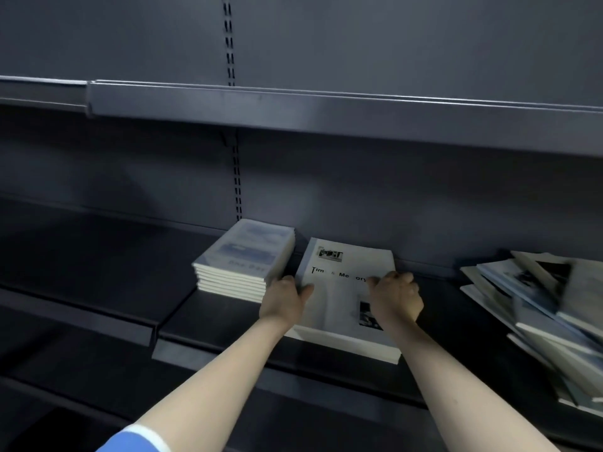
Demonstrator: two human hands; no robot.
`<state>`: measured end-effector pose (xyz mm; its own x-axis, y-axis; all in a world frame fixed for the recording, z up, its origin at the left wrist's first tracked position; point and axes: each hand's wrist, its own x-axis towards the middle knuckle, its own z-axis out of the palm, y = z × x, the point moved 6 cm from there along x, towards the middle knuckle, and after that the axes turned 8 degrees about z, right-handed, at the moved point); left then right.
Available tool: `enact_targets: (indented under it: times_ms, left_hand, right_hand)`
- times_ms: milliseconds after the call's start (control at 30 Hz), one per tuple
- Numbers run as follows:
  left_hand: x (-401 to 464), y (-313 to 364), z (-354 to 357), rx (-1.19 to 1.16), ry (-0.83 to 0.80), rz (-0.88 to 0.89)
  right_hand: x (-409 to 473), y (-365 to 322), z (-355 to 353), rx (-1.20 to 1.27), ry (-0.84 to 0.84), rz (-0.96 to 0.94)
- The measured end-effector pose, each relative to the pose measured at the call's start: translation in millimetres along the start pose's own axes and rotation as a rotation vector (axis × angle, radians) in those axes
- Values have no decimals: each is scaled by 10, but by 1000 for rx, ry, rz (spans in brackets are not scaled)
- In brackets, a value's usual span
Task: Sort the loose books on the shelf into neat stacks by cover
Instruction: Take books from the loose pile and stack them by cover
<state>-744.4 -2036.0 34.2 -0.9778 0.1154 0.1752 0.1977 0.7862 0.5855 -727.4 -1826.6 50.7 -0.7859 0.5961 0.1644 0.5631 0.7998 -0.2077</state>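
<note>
A white-covered stack of books [339, 290] with black title lettering lies on the dark shelf [208, 324] in the middle. My left hand [285, 298] grips its left edge, thumb on the cover. My right hand [396, 293] holds the stack's right side with curled fingers over the top cover. To the left stands a neat stack of blue-covered books [248, 259], several high, close beside my left hand. A loose, slanting pile of mixed books [541, 308] lies at the right end of the shelf.
An upper shelf [326, 109] overhangs the working shelf. A slotted upright [236, 177] runs down the back panel behind the blue stack. The shelf's left section [81, 272] sits slightly lower, with a step at its joint.
</note>
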Motion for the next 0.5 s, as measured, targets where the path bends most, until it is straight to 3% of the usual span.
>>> enact_targets:
  times_ms: [267, 500]
  left_hand:
    - [150, 97, 105, 66, -38, 28]
    - [224, 120, 169, 165, -109, -2]
  right_hand:
    - [198, 2, 156, 59, -85, 18]
    - [393, -53, 242, -84, -69, -33]
